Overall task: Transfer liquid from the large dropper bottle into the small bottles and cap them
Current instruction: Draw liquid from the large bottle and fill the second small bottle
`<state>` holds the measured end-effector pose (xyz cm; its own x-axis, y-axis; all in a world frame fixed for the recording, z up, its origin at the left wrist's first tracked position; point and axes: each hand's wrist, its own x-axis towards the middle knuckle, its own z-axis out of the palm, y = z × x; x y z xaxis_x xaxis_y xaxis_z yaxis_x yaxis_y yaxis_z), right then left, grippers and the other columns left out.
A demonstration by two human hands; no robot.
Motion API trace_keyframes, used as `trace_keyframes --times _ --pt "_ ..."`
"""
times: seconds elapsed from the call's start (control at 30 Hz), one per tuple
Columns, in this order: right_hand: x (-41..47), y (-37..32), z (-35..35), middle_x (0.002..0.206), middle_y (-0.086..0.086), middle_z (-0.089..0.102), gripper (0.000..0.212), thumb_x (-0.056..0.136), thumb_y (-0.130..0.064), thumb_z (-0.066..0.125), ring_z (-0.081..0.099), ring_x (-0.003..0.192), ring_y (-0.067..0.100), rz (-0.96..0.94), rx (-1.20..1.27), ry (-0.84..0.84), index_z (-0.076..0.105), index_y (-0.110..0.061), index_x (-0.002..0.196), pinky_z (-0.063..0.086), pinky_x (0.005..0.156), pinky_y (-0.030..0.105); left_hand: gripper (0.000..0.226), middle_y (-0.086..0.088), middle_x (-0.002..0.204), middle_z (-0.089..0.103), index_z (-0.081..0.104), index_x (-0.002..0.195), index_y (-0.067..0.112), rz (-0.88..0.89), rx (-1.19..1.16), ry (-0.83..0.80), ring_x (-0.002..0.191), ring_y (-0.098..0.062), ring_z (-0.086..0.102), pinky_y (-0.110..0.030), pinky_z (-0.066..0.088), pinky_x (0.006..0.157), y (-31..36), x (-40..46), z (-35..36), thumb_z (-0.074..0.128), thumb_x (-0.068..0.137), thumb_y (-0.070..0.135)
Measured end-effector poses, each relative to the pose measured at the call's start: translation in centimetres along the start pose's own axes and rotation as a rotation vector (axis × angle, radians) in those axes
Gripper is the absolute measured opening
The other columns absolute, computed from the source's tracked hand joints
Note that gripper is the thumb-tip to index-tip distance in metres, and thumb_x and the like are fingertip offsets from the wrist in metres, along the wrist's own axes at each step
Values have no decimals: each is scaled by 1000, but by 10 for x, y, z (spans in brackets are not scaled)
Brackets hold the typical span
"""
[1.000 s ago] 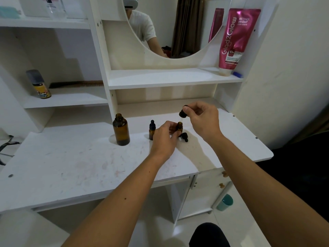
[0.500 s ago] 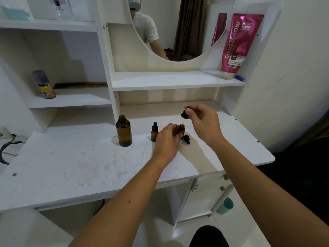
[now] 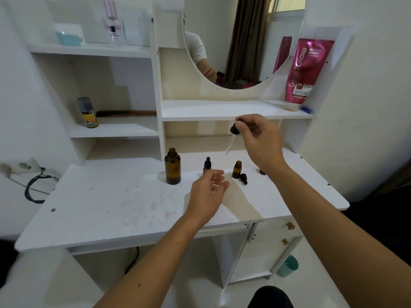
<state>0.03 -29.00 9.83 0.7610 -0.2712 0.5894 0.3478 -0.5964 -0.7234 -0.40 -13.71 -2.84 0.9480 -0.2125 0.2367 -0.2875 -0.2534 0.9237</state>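
Note:
The large amber bottle (image 3: 172, 166) stands uncapped on the white desk (image 3: 111, 203). My right hand (image 3: 260, 141) pinches its black dropper (image 3: 234, 130) in the air above the small bottles, glass tube slanting down to the left. A capped small amber bottle (image 3: 207, 166) stands just behind my left hand (image 3: 209, 194), which hovers with loose fingers and holds nothing. An uncapped small amber bottle (image 3: 237, 170) stands to the right, its small black dropper cap (image 3: 243, 178) lying beside it. Another dark small item (image 3: 262, 172) peeks out behind my right wrist.
A shelf unit with a round mirror (image 3: 233, 52) rises behind the desk. A pink tube (image 3: 304, 72) leans on the middle shelf, a spray can (image 3: 87, 113) and comb on the left shelf. A cable (image 3: 33, 187) hangs at the left; a teal cup (image 3: 288, 266) sits on the floor.
My left hand let go of the uncapped small bottle and drew back toward me. My right hand lifted the dropper up and away from that bottle's mouth.

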Motion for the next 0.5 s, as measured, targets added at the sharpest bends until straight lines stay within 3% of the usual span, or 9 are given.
trace_keyframes --times 0.1,0.2,0.37,0.5 --pt "1 -17 23 103 -1 78 18 100 -22 69 74 99 13 -20 53 -36 75 -12 114 60 94 31 30 12 109 69 65 125 22 -6 -11 37 99 -3 65 -10 53 82 -1 -11 -28 71 96 28" --pt "0 -34 47 103 -1 78 18 101 -22 68 74 100 14 -40 95 -46 75 -13 115 60 95 33 29 10 105 70 66 122 23 -9 -4 125 94 -5 66 -11 53 78 -5 -18 -59 74 94 25" --pt "-3 -55 76 102 0 78 17 101 -20 68 74 99 15 -38 188 -45 75 -11 114 60 95 33 29 11 105 68 64 115 27 -19 103 293 92 -10 66 -26 60 83 -23 -14 -103 79 90 30" --pt "-3 -62 91 104 0 78 19 101 -22 68 74 102 16 -35 191 -59 75 -13 116 60 97 35 47 10 120 60 56 124 28 -8 201 333 103 -13 62 -29 59 89 -33 -5 -115 82 86 35"
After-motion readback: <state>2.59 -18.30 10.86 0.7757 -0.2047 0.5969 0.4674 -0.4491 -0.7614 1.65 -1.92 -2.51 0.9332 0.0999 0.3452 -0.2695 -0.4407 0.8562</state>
